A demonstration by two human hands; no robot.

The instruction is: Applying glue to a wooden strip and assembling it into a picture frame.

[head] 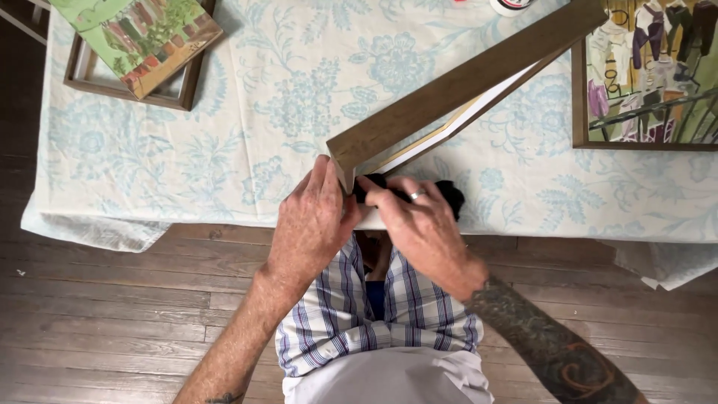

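A dark brown wooden picture frame [464, 82] stands on edge, tilted, on the floral tablecloth [247, 112], its near corner at the table's front edge. A white and cream board shows inside it. My left hand [314, 221] grips that near corner from the left. My right hand [419, 224], with a ring, presses a black object [452, 196] against the frame's lower corner; I cannot tell what the object is.
At the back left lies a painted canvas of plants [142, 37] across an empty brown frame [131, 86]. A framed painting of hanging clothes [647, 75] lies at the right. A round lid [512, 6] peeks in at the top. Wooden floor lies below.
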